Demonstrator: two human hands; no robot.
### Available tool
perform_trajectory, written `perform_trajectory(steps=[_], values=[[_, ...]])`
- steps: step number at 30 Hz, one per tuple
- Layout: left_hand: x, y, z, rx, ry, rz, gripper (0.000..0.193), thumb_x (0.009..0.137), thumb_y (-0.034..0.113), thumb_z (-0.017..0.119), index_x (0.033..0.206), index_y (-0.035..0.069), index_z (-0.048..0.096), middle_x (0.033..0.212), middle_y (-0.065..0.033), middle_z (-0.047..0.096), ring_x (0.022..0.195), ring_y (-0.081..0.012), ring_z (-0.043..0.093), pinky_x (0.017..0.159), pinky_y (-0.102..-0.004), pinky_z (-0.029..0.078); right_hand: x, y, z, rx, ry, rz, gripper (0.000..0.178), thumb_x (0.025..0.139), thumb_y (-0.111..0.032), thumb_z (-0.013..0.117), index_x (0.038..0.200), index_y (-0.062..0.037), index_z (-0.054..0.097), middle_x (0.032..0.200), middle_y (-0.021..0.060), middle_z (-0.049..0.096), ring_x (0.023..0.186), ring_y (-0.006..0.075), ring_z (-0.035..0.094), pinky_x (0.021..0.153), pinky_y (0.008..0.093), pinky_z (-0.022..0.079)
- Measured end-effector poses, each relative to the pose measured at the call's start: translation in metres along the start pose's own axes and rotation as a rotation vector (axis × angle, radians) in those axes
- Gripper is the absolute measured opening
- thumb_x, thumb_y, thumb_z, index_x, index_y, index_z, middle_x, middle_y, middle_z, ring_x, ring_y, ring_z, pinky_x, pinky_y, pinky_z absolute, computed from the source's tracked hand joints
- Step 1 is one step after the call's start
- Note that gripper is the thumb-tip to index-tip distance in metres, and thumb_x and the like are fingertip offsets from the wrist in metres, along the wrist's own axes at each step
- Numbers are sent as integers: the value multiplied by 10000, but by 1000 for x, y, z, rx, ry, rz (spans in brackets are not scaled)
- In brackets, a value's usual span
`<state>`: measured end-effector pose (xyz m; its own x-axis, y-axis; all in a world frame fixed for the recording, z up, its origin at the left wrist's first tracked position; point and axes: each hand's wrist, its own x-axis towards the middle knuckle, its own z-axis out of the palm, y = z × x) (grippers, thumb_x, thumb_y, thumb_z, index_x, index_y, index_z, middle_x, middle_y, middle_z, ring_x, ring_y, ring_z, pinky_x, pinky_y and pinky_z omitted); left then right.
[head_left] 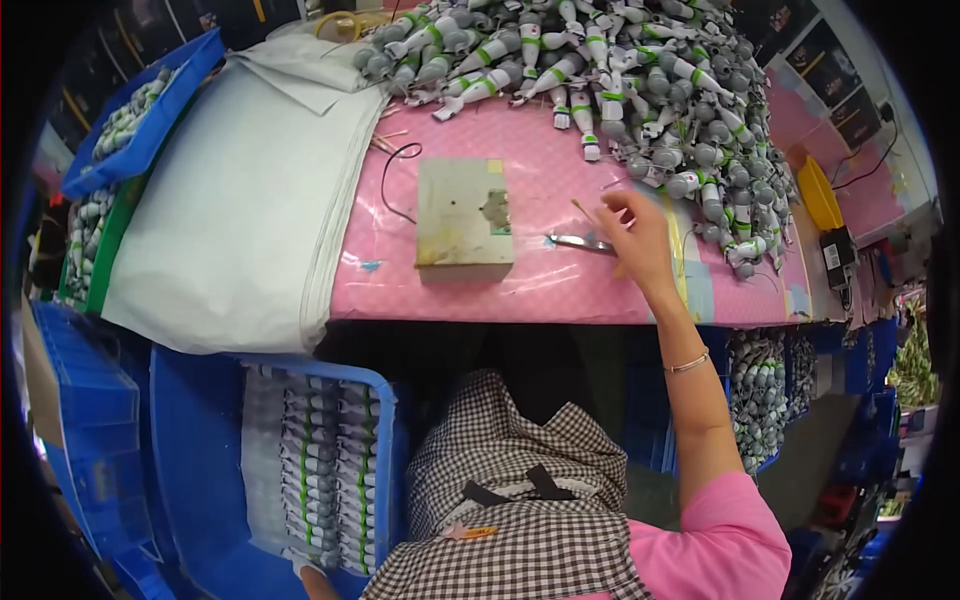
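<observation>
Two rows of grey-and-white toy figures with green bands (310, 470) lie packed inside a blue bin (200, 450), low on the person's left. The left hand (300, 562) is at their near end; mostly hidden, its grip cannot be told. Over the table, the right hand (637, 240) has its fingers narrowed on a thin stick (582, 209). A slim metal tool (580, 243) lies just beside it, partly under the fingers. Left of that stands a grey metal block (465, 215), a dark cable (386, 185) beside it. A large heap of similar figures (690, 110) crowds the table's far and right parts, close behind the right hand. White sheets (240, 200) cover the left part, drooping over the edge near the bin. A yellow container (819, 193) stands beyond the heap.
</observation>
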<state>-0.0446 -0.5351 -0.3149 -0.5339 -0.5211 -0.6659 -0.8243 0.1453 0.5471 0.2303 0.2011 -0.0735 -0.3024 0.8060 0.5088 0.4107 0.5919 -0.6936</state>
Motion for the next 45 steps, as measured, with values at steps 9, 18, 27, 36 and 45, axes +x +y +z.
perform_trajectory(steps=[9, 18, 27, 36, 45], values=[[-279, 147, 97, -135, -597, 923, 443, 851, 244, 563, 1185, -30, 466, 685, 58, 427, 539, -39, 382, 486, -186, 317, 2, -4, 13, 56, -115, 48, 160, 819, -111, 636, 915, 16, 625, 812, 99, 622, 682, 169, 574, 645, 288, 454], [-501, 77, 273, 161, -1520, 274, 362, 874, 275, 597, 1070, -13, 502, 739, -9, 496, 604, -97, 467, 571, -231, 407, -91, -35, -21, 466, -167, 87, 130, 785, 46, 645, 905, -2, 645, 841, 34, 566, 731, 88, 543, 634, 189, 430], [-512, 63, 288, 287, -1422, 427, 249, 889, 191, 558, 1050, 3, 532, 707, -10, 520, 570, -85, 485, 537, -205, 383, -96, -39, 11, 373, -183, -47, 148, 728, 54, 674, 857, -18, 673, 779, 61, 574, 602, 136, 548, 512, 241, 427], [-507, 66, 289, 234, -1458, 303, 305, 877, 210, 569, 1094, -1, 528, 701, -13, 511, 568, -93, 476, 527, -209, 368, -92, -46, 19, 421, -217, -75, 154, 713, 86, 657, 843, 1, 659, 762, 84, 584, 619, 168, 573, 524, 256, 445], [-504, 67, 291, 204, -1508, 243, 298, 889, 235, 565, 1088, 20, 512, 735, -21, 518, 570, -99, 480, 533, -216, 381, -92, -44, 17, 395, -299, -115, 159, 719, 84, 654, 853, -2, 660, 770, 85, 588, 611, 158, 566, 521, 243, 442]])
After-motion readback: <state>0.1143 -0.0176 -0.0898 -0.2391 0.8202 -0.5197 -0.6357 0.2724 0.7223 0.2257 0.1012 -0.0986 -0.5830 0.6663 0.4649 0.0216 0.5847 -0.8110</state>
